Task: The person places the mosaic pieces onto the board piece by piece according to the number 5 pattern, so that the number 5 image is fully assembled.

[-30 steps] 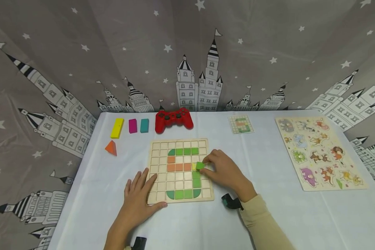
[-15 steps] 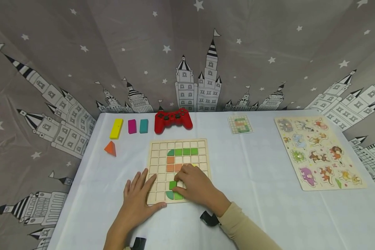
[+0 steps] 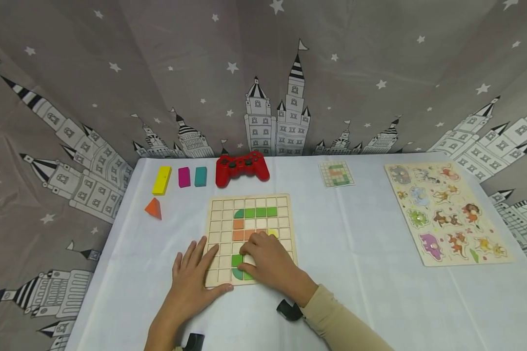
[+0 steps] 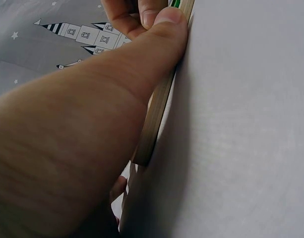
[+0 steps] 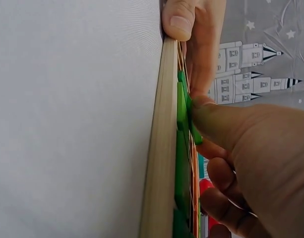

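Observation:
A wooden grid board (image 3: 217, 214) lies on the white table with green and orange tiles set into an S-like shape. My left hand (image 3: 194, 269) rests flat on its lower left corner, fingers straight, with the thumb (image 4: 156, 39) along the board's front edge (image 4: 159, 109). My right hand (image 3: 265, 261) reaches over the lower middle of the board and pinches a small green tile (image 3: 236, 260) at a cell in the lower left of the shape. In the right wrist view the thumb presses this green tile (image 5: 191, 121), slightly tilted, against the board (image 5: 159, 148). The hand hides the cells under it.
Behind the board sit a red game controller (image 3: 242, 168), a yellow block (image 3: 162, 180), a magenta block (image 3: 184, 177), a teal block (image 3: 200, 176) and an orange triangle (image 3: 153, 208). A small pattern card (image 3: 336, 174) and an animal peg puzzle (image 3: 445, 212) lie to the right.
My right hand carried the green tile from the board's right-middle cells to the lower left of the shape and lowered it there. The left hand stayed put.

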Motion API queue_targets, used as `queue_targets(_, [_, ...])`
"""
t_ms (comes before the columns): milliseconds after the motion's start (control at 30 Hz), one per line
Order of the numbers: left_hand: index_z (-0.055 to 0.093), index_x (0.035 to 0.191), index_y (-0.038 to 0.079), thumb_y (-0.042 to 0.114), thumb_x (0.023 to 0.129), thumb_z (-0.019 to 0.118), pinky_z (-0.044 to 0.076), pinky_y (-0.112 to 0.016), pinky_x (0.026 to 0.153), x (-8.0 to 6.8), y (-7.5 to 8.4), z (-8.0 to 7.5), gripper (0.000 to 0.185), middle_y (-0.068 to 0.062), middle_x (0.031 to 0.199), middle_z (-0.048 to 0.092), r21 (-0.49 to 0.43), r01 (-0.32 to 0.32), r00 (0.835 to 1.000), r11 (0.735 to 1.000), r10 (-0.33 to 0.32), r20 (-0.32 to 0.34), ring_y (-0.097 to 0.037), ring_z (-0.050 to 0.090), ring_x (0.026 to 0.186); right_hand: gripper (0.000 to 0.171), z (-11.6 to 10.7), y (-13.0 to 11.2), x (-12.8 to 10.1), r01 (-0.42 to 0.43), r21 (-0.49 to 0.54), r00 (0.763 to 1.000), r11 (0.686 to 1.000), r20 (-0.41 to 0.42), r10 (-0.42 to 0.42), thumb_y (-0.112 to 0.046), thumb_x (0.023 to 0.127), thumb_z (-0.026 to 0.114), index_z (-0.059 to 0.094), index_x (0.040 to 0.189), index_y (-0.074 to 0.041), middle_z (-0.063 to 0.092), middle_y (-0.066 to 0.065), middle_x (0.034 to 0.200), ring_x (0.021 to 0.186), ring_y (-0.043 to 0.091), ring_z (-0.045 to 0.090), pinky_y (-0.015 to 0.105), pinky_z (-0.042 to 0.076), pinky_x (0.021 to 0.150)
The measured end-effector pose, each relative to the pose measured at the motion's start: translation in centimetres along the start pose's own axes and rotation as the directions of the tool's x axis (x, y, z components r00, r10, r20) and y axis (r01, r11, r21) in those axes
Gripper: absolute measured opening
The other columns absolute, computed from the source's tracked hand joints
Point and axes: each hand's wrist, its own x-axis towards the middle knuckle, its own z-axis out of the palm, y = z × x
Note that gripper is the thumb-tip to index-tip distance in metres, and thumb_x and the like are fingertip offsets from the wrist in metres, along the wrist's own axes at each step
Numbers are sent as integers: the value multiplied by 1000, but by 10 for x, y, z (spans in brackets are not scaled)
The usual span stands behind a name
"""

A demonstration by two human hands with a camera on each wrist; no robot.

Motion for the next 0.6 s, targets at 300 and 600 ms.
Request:
queue_targets(300, [43, 156, 19, 73, 71, 77, 6, -70, 121, 0, 0, 0, 107, -16, 170, 21, -1, -2, 1000, 1000, 2, 0, -42, 11, 157, 30, -1, -1, 0, -29, 13, 999, 999, 17, 29, -50, 88, 76, 76, 103, -24, 63, -9, 95, 90, 10, 54, 25, 46, 76])
queue_targets(600, [43, 156, 19, 73, 70, 78, 6, -70, 121, 1, 0, 2, 107, -16, 170, 21, 0, -3, 1000, 1000, 3, 0, -42, 12, 157, 28, -8, 5, -3, -53, 50, 998, 997, 31, 51, -47, 93, 72, 75, 105, -22, 64, -7, 98, 95, 12, 57, 29, 48, 82])
